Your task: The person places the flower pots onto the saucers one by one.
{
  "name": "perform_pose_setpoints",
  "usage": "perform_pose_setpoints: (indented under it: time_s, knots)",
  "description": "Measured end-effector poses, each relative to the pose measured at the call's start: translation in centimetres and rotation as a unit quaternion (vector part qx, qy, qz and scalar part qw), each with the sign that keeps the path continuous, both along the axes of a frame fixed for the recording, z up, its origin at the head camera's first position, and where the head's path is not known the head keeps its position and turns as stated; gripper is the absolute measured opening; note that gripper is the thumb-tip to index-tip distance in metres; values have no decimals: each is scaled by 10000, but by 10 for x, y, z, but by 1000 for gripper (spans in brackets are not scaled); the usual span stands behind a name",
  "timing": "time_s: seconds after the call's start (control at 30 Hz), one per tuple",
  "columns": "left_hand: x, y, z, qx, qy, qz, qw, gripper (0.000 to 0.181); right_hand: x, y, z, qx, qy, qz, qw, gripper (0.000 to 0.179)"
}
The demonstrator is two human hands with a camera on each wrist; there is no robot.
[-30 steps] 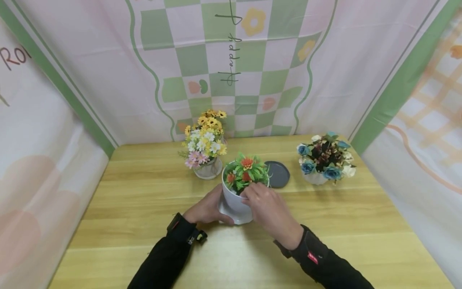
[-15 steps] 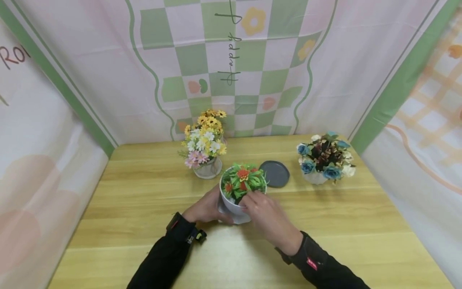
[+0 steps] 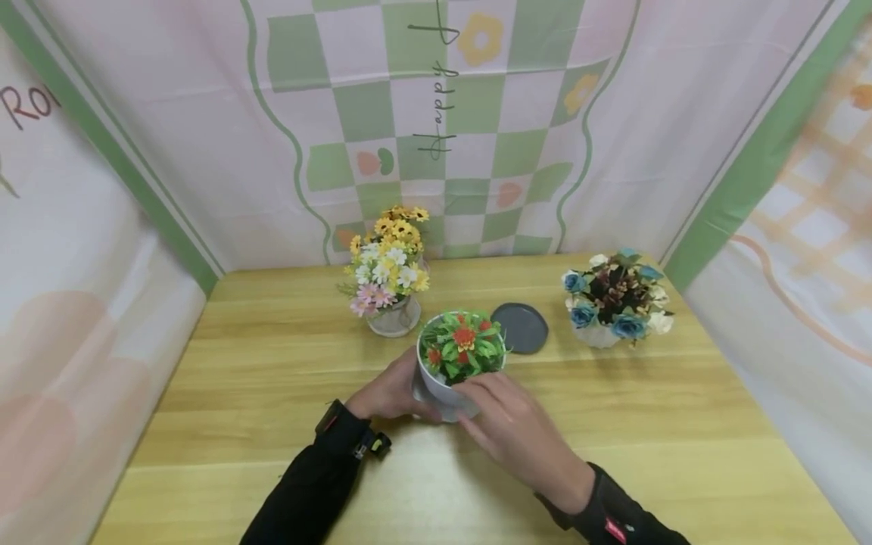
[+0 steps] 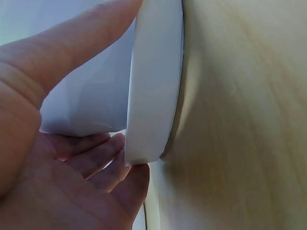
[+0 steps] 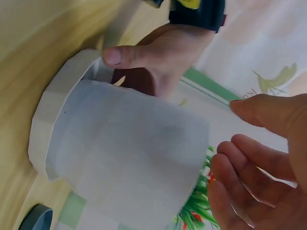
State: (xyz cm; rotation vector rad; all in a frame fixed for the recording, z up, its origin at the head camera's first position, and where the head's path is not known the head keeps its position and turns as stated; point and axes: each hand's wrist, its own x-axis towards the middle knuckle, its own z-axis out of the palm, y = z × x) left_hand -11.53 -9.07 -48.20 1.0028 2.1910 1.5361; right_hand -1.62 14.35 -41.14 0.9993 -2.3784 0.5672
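Note:
A white flowerpot [image 3: 439,390] filled with green leaves and red-orange flowers [image 3: 465,341] stands in a white faceted saucer [image 5: 43,129]. My left hand [image 3: 387,393] grips the saucer and the lower pot from the left. In the left wrist view its thumb [image 4: 81,38] lies across the pot to the saucer, and its fingertips reach round the saucer's edge. At the pot's front right, my right hand [image 3: 521,424] has relaxed fingers and its thumb spread apart, holding nothing. The right wrist view has a gap between that hand and the pot wall.
A dark grey round saucer [image 3: 521,328] lies behind the pot to the right. Yellow, white and pink flowers [image 3: 388,261] in pots stand at the back left. A pot of blue and cream roses [image 3: 616,295] stands at the right. Printed cloth [image 3: 470,106] hangs behind the table.
The pot's rim and plant have shifted down in view, toward me. My right hand has let go of the plant at the rim, loosened its fingers and drawn back. My left hand stays put.

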Motion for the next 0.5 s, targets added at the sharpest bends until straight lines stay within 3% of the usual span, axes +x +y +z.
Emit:
perform_pose_setpoints:
  time_s: [0.1,0.2,0.33,0.5]
  knots:
    - [1,1,0,-119,21,113,9999,134,10,10,1,-266,-352,-127,9989,40]
    - [2,1,2,-322,-7,227,9992,136,16,20,-3,-370,-960,-618,9928,30]
    - [2,0,4,-446,-60,263,9986,136,14,29,-16,-260,-1906,-1402,9712,29]
    - [2,0,3,-439,-12,240,9987,135,0,34,-31,-291,-2758,-1784,9441,58]
